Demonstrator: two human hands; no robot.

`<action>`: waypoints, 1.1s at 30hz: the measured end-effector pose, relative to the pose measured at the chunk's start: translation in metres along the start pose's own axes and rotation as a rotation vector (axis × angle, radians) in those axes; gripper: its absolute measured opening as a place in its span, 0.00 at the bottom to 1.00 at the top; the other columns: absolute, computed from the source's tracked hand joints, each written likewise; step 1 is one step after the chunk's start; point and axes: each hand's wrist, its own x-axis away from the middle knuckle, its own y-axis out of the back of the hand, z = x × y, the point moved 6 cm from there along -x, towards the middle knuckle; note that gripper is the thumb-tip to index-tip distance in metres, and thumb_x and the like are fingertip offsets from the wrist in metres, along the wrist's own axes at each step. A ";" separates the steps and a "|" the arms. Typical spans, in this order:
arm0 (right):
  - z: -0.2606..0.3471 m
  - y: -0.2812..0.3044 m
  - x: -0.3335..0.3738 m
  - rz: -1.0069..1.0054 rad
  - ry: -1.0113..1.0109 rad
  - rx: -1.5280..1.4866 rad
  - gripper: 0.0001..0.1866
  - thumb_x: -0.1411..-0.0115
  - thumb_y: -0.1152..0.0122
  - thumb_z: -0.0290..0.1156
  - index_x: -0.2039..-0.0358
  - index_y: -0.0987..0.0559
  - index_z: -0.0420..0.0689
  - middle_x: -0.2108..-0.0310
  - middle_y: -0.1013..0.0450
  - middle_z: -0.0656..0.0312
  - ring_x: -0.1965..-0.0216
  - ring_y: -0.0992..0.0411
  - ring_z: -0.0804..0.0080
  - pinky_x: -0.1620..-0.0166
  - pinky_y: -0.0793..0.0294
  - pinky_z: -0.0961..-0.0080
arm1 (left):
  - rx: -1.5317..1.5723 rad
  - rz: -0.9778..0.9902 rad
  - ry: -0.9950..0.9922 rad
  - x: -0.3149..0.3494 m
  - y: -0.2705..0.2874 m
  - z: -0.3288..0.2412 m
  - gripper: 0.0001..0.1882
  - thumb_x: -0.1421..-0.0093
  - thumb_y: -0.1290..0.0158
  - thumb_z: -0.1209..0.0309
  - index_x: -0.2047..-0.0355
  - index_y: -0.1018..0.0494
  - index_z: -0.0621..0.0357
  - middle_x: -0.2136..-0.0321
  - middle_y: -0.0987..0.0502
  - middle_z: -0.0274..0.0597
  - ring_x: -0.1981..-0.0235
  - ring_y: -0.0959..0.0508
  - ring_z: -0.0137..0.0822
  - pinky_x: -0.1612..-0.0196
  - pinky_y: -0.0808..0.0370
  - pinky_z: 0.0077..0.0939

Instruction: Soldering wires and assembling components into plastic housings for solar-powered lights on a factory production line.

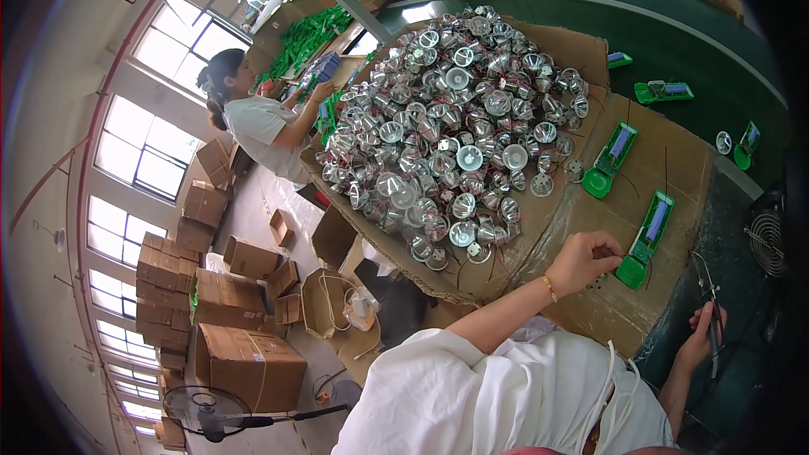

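Note:
My left hand (584, 263), with a beaded bracelet at the wrist, is closed in a pinch on a thin wire beside the near end of a green plastic lamp housing (634, 270). That housing lies open on cardboard, showing a circuit board and a purple-blue battery cell (656, 217). To the right, my right hand (704, 330) is wrapped round the dark handle of a soldering iron (714, 320), its metal end pointing away from me. A second open green housing (608, 162) with a cell lies a little farther off.
A large heap of silvery lamp reflectors with wires (455, 126) fills the cardboard (590, 50) on the left. Farther right are more housings (664, 91), a loose reflector (723, 142) and a wire coil stand (766, 238). A co-worker (263, 122) stands far left; a fan (206, 411) stands near left.

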 end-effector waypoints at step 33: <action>0.009 0.003 0.002 0.039 0.040 -0.045 0.08 0.42 0.46 0.30 0.65 0.28 0.39 0.79 0.34 0.67 0.78 0.38 0.84 0.73 0.37 0.88 | -0.526 -0.150 -0.325 0.005 -0.019 -0.005 0.06 0.49 0.47 0.71 0.76 0.26 0.62 0.75 0.29 0.46 0.71 0.28 0.44 0.67 0.30 0.33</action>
